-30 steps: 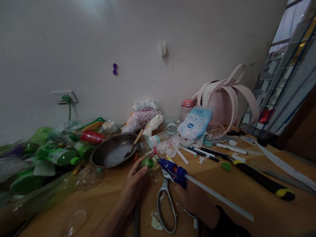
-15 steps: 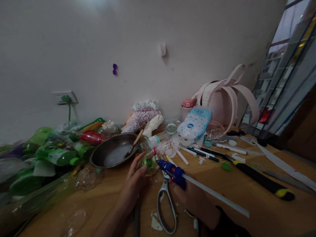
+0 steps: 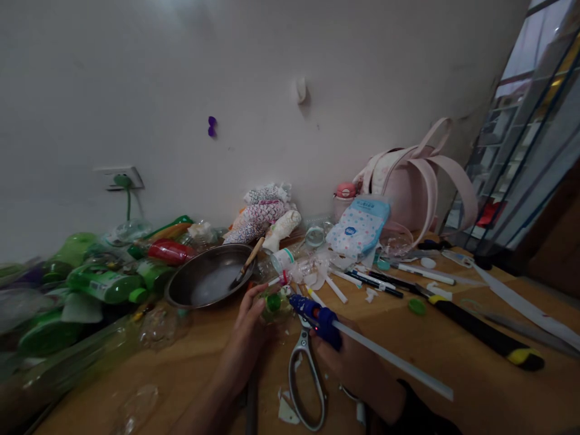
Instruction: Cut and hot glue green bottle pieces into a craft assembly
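My left hand (image 3: 247, 335) is closed round a small clear bottle piece with a green cap (image 3: 273, 303), held just above the wooden table (image 3: 190, 368). My right hand (image 3: 351, 362) grips a blue hot glue gun (image 3: 317, 315); its nozzle points left at the green-capped piece. A long white glue stick (image 3: 394, 361) juts from the gun's back toward the right. A pair of grey-handled scissors (image 3: 304, 377) lies on the table between my two hands.
A metal pan (image 3: 206, 279) with a brush sits behind my left hand. Green and red bottles (image 3: 109, 275) are heaped at left. Pens, a black-and-yellow tool (image 3: 484, 335), a pink backpack (image 3: 417, 181) and a dotted packet (image 3: 357, 226) lie at right.
The green-capped piece and my left hand have shifted slightly; the glue gun's tip stays against the piece. The rest is unchanged.
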Available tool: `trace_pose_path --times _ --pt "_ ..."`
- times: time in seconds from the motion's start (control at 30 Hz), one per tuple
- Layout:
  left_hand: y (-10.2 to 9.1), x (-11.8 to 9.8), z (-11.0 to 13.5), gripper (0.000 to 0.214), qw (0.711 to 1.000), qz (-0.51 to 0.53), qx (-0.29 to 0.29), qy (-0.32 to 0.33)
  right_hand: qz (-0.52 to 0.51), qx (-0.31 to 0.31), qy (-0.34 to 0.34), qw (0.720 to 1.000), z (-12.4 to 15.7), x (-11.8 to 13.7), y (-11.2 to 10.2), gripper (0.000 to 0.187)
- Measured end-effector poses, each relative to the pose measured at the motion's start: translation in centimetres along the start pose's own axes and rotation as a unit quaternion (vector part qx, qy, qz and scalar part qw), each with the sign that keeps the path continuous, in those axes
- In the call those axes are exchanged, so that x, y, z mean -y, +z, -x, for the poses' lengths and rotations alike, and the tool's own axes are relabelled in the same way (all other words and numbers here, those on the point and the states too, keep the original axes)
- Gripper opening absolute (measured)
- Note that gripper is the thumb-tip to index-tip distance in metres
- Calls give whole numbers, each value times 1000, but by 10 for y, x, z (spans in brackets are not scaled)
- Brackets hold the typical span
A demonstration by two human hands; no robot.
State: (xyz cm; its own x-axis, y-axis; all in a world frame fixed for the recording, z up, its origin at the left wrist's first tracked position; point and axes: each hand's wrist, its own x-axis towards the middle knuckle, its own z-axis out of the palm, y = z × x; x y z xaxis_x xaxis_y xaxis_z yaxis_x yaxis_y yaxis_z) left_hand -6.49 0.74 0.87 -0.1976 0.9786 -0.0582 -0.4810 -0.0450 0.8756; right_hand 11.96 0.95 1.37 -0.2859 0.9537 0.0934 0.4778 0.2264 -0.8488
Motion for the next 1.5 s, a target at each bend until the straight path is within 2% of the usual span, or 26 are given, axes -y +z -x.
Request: trace_pose_path --times 0.13,0.37,0.57,0.8,1.23,1.33,1.5 --pt "-3 1 -1 34 1000 -14 1 0 10 0 0 1000 1 -1 -1 24" --pt "-7 4 -2 51 999 -50 -8 -6 32 0 20 999 0 -1 -1 32" --pt "-7 7 -5 54 998 -47 -18 -25 41 1 32 999 -1 -2 -1 35" --pt "-8 9 -6 54 998 -54 -27 -16 44 6 43 998 -2 -3 0 38" --pt "-8 9 -4 46 995 -94 16 -21 33 2 51 998 0 -2 1 34" --pt "-7 10 -4 45 996 -85 11 -22 35 1 50 998 1 -1 0 33" --pt "-9 11 -7 49 991 -130 -20 -14 45 -3 61 997 2 1 0 39"
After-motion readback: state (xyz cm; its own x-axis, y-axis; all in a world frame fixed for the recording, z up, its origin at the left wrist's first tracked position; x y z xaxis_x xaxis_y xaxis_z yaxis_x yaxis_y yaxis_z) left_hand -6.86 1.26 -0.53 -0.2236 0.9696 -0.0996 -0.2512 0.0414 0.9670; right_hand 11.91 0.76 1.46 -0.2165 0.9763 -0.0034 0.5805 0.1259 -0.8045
